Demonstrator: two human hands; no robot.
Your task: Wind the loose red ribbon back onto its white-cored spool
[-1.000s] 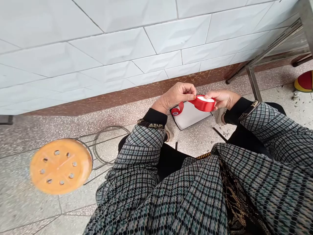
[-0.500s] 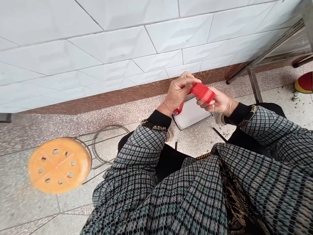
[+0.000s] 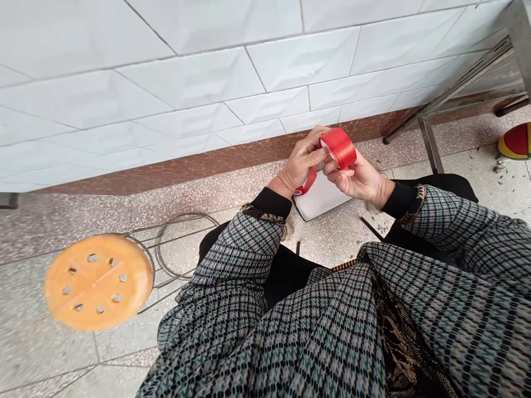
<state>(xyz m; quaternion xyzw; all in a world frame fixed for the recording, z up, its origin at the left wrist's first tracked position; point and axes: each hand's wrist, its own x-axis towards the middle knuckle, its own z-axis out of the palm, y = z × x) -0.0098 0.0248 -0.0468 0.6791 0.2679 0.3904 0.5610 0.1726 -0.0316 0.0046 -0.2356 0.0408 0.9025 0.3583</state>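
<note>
So both hands are up close together, a bit right of centre in the frame, and both are on the same red ribbon roll (image 3: 342, 147). The left hand (image 3: 303, 161) is mostly closed, pinching the roll's left edge with the thumb by the pale core opening. The right hand (image 3: 357, 178) is cupped around the lower right side, fingers curled in under it. The roll is tilted, opening facing lower left.

Just below the left hand a red strip (image 3: 307, 181) curls down to a small coil with a pale middle; can't tell if it joins the roll. Behind that is a flat white panel (image 3: 322, 200) with a dark edge, down on the speckled floor (image 3: 232, 185).

Lettering-wise, I can't make out any on the roll at this size. Orange stool top (image 3: 99, 282) with holes sits lower left, red-and-yellow ball (image 3: 516, 139) at the right edge.
</note>
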